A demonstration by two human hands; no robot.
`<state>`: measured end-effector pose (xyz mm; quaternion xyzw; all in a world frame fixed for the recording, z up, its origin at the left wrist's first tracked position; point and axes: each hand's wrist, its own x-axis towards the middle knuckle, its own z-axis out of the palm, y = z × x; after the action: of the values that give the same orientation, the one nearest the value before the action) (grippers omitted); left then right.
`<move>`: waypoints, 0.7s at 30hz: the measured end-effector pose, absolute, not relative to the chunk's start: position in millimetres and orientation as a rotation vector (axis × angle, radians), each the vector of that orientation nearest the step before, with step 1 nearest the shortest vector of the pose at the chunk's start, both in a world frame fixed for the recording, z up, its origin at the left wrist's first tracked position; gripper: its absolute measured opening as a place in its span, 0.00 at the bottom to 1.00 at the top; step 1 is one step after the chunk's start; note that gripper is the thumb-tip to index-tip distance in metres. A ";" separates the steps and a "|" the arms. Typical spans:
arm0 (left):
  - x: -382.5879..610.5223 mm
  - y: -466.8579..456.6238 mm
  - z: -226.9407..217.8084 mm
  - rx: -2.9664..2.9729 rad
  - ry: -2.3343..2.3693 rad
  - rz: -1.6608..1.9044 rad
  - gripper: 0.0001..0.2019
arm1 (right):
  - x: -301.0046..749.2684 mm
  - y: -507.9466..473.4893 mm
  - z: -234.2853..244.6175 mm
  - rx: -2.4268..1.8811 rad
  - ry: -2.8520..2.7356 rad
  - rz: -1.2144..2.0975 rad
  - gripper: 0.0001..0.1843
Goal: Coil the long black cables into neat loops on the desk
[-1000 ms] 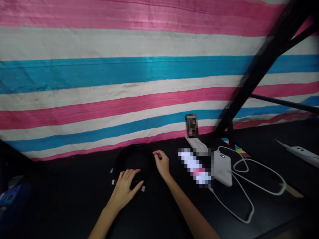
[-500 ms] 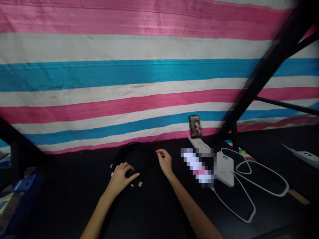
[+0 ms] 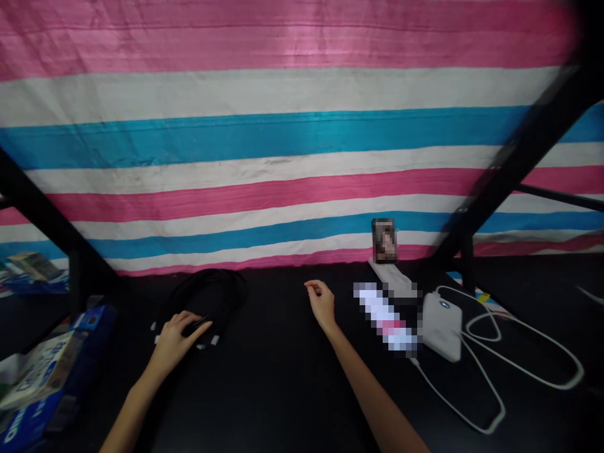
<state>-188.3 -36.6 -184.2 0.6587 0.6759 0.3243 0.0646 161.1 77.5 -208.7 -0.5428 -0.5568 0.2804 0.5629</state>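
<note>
On the black tabletop (image 3: 264, 377), a coil of black cable (image 3: 236, 286) lies left of centre, with several pale tips, one being a white tag or connector (image 3: 214, 340), along its near side. My left hand (image 3: 177, 340) grips the near part of this coil between thumb and fingers. Farther right, apart from the coil, my right hand (image 3: 323, 305) hovers over or rests on the table with its fingers curled into a pinch. Whether anything small is between those fingertips I cannot make out.
Right of my right hand lie a blurred-out lit phone (image 3: 384, 318), a white power bank (image 3: 442, 327) and a looping white cable (image 3: 491, 402). A small pixelated device (image 3: 384, 241) stands behind them. Blue packages (image 3: 70, 365) sit at left. Black frame bars (image 3: 509, 170) and a striped sheet (image 3: 283, 138) bound the back.
My left hand and the cable coil have shifted left, away from my right hand. The view has turned slightly left, showing more of the blue packages. My right hand keeps its pinch.
</note>
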 end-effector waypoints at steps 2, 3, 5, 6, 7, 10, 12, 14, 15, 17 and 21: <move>-203.5 -41.1 -184.4 1.964 2.075 0.998 0.27 | 160.6 76.8 -208.0 -1.279 -1.312 0.659 0.10; -211.4 -42.9 -184.9 1.952 2.090 1.003 0.28 | 160.4 76.5 -207.6 -1.280 -1.312 0.656 0.10; -227.3 -45.6 -186.8 1.922 2.118 0.987 0.30 | 159.9 75.7 -206.8 -1.282 -1.313 0.646 0.10; -234.8 -46.3 -188.1 1.908 2.130 0.968 0.31 | 159.7 75.2 -206.3 -1.282 -1.314 0.640 0.10; -241.6 -46.6 -189.4 1.896 2.140 0.944 0.31 | 159.5 74.7 -205.8 -1.283 -1.315 0.634 0.10; -252.9 -44.7 -191.7 1.833 2.168 0.927 0.30 | 158.9 73.1 -203.7 -1.294 -1.320 0.619 0.09; -251.6 -41.3 -190.5 1.707 2.216 0.961 0.27 | 158.6 72.1 -201.9 -1.307 -1.321 0.616 0.10; -245.2 -36.7 -186.6 1.561 2.274 0.969 0.25 | 158.4 71.3 -200.1 -1.321 -1.323 0.622 0.10; -241.1 -34.0 -183.8 1.509 2.293 0.959 0.25 | 158.4 71.1 -199.2 -1.329 -1.324 0.626 0.10; -233.2 -28.2 -177.1 1.458 2.300 0.920 0.25 | 158.4 70.9 -197.8 -1.346 -1.326 0.636 0.10; -223.7 -19.4 -163.0 1.416 2.260 0.845 0.25 | 158.2 70.9 -195.9 -1.376 -1.331 0.658 0.10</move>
<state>-223.7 -19.4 -163.0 0.4988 0.7958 0.2977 0.1711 158.2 70.9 -195.9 -0.5764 -0.5576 0.2758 0.5299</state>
